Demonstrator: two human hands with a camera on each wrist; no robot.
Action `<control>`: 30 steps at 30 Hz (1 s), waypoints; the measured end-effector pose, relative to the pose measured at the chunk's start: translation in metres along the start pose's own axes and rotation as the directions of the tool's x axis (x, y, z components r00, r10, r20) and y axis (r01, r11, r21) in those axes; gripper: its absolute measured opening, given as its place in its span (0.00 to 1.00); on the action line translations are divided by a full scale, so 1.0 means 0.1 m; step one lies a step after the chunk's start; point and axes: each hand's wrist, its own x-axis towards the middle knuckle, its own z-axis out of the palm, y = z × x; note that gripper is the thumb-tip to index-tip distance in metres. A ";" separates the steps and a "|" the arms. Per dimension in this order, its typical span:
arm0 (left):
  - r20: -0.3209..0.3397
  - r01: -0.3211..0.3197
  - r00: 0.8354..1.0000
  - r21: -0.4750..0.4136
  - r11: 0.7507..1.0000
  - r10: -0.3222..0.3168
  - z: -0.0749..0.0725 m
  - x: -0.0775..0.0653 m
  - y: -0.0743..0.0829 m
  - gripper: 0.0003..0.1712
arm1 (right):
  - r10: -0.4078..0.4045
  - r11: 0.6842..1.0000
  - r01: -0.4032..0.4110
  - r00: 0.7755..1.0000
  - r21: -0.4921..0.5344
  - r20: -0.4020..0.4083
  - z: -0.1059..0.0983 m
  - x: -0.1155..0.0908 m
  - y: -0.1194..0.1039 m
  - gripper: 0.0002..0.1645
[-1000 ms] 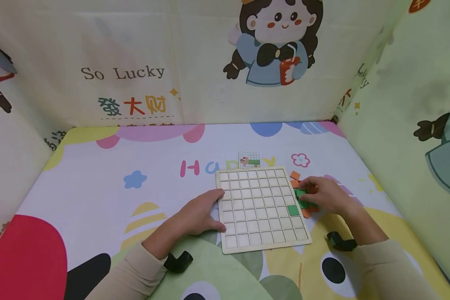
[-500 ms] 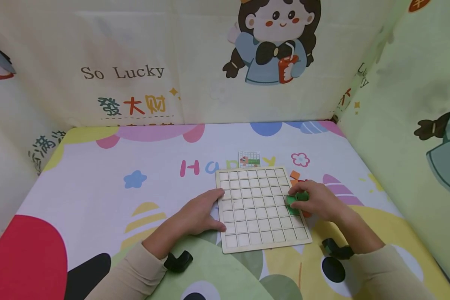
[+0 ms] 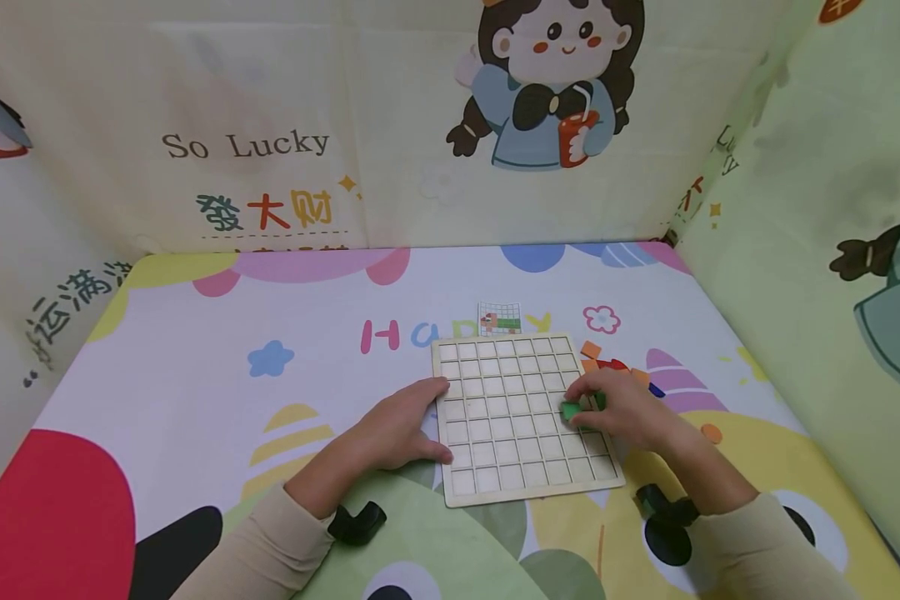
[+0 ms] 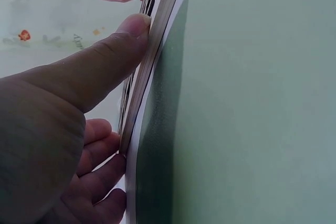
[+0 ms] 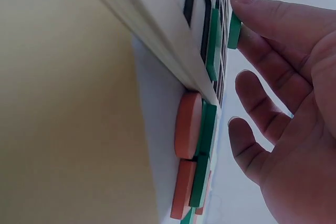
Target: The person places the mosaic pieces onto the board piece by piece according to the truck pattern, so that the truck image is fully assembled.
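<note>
In the head view, a pale wooden grid board [image 3: 504, 452] lies on the table. My left hand [image 3: 397, 427] rests against its left edge; the left wrist view shows the straight thumb [image 4: 113, 56] on the rim and the other fingers touching the side. Between thumb and index finger, my right hand [image 3: 621, 410] pinches a small green square tile [image 5: 234, 31] just above the grid's right part. Another green tile [image 5: 213, 48] sits in the grid near the right edge, mostly hidden by the hand in the head view.
Right of the board lie loose tiles: an orange square [image 3: 590, 350], red pieces [image 3: 615, 364], a blue piece [image 3: 656, 390], a rounded orange piece [image 5: 188, 127] and green ones [image 5: 200, 179]. A small picture card [image 3: 499, 319] lies behind the board. Printed sheets [image 3: 390, 83] wall the table.
My right hand has moved left from the tile pile to over the grid, bringing a green tile picked from there. The left hand and the board have stayed put.
</note>
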 end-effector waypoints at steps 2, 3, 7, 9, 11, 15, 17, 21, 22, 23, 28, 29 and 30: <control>-0.001 0.003 1.000 -0.002 1.000 -0.003 0.00 0.00 0.00 0.49 | -0.002 1.000 0.002 1.000 -0.005 -0.002 0.02 -0.01 -0.01 0.14; -0.001 0.003 1.000 -0.002 1.000 -0.003 0.00 0.00 0.00 0.49 | -0.006 1.000 0.006 1.000 -0.009 -0.002 0.03 -0.01 -0.01 0.13; -0.004 0.003 1.000 -0.001 1.000 -0.003 0.01 0.01 0.00 0.47 | -0.001 1.000 0.001 1.000 -0.004 0.007 0.04 -0.01 -0.03 0.13; -0.005 0.000 1.000 -0.003 1.000 0.000 0.02 0.01 0.00 0.47 | 0.005 1.000 -0.005 1.000 -0.003 0.011 0.05 -0.01 -0.04 0.13; -0.007 -0.001 1.000 -0.005 1.000 0.001 0.02 0.01 -0.01 0.47 | 0.012 1.000 -0.012 1.000 -0.003 0.017 0.06 -0.01 -0.05 0.13; -0.010 -0.004 1.000 -0.004 1.000 0.004 0.02 0.01 -0.01 0.47 | 0.031 1.000 -0.031 0.999 -0.004 0.027 0.08 -0.02 -0.05 0.14; -0.011 -0.003 1.000 -0.004 1.000 0.003 0.02 0.01 -0.01 0.46 | 0.033 0.999 -0.033 0.999 -0.002 0.034 0.08 -0.03 -0.06 0.14; -0.011 -0.002 1.000 -0.004 1.000 0.002 0.03 0.01 -0.01 0.45 | 0.029 1.000 -0.029 0.999 -0.004 0.044 0.09 -0.04 -0.05 0.13; -0.011 -0.002 1.000 -0.003 1.000 0.002 0.03 0.01 -0.01 0.46 | 0.029 1.000 -0.029 0.999 -0.004 0.044 0.10 -0.04 -0.06 0.13; -0.011 -0.002 1.000 -0.003 1.000 0.002 0.03 0.01 -0.01 0.46 | 0.029 1.000 -0.029 0.999 -0.005 0.045 0.10 -0.04 -0.05 0.13; -0.010 -0.003 1.000 0.002 1.000 0.003 0.03 0.00 -0.01 0.47 | 0.029 1.000 -0.029 0.998 0.002 0.050 0.10 -0.05 -0.06 0.13; -0.010 -0.004 1.000 0.003 1.000 0.004 0.03 0.00 -0.01 0.48 | 0.028 1.000 -0.028 0.998 0.002 0.051 0.10 -0.05 -0.06 0.13; -0.011 -0.005 1.000 0.003 1.000 0.005 0.03 0.00 -0.01 0.48 | 0.027 1.000 -0.027 0.998 0.002 0.052 0.10 -0.05 -0.06 0.13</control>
